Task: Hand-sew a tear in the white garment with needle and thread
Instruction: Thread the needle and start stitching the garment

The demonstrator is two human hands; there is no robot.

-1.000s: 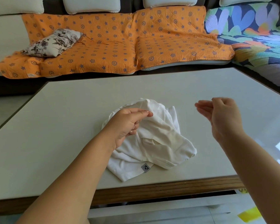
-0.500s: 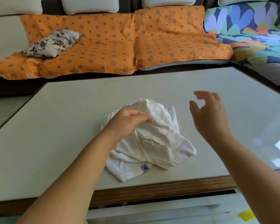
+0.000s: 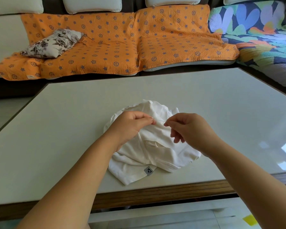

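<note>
Our left hand rests on the crumpled white knit garment, fingers curled, thumb and forefinger pinching a ridge of cloth near its upper edge. From that pinch a thin steel needle reaches across to our right hand, whose thumb and forefinger nip its far end while the other fingers hang loosely curled below.

Behind, on the sofa, we see a grey-and-white floral pillow lying on an orange quilted cover with blue stars, then a cover printed with bright leaves at the right. All of these are well apart from the work. Both hands cover the upper part of the garment, so we cannot pick out the tear.

The garment lies near the front edge of the pale glossy bench with a wooden rim, a small grey label at its near hem. The needle's long axis runs left to right, almost level, dipping slightly toward the right hand; we cannot tell which end is the tip, and any thread is too fine to see.
</note>
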